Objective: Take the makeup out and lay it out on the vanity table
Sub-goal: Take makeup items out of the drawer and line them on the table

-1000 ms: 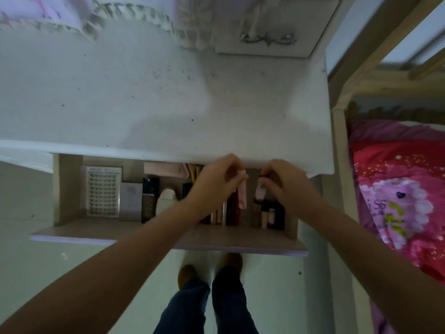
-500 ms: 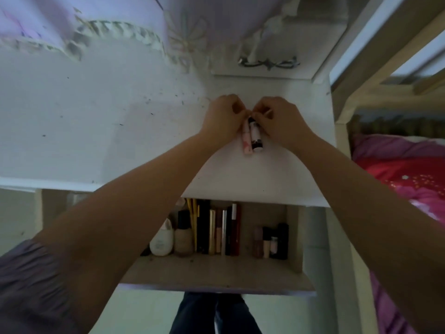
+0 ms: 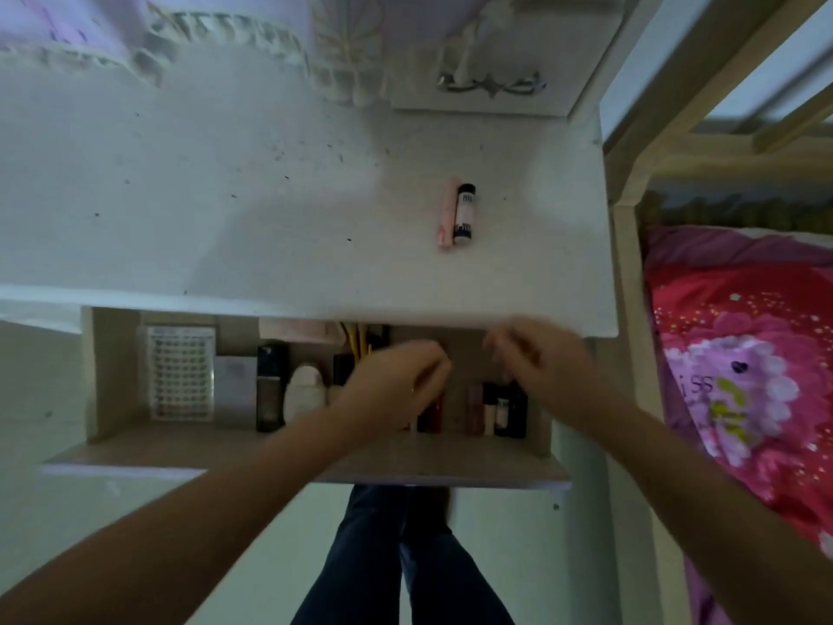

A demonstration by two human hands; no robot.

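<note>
Two small makeup tubes lie side by side on the white vanity table (image 3: 225,209): a pink tube (image 3: 445,214) and a white tube with a black cap (image 3: 464,214). Below the table's front edge an open drawer (image 3: 315,457) holds several bottles and sticks, among them a dark bottle (image 3: 270,390), a white bottle (image 3: 304,392) and small tubes (image 3: 489,408) at the right. My left hand (image 3: 396,385) and my right hand (image 3: 536,358) hover over the drawer's right half, fingers loosely curled, blurred, with nothing seen in them.
A clear patterned tray (image 3: 180,374) and a pale box (image 3: 235,385) sit in the drawer's left part. A bed with a pink cover (image 3: 743,354) and a wooden frame (image 3: 626,263) stands close on the right. My legs (image 3: 396,557) are below the drawer.
Both hands set the two tubes on the tabletop, let go, and came back down over the open drawer.
</note>
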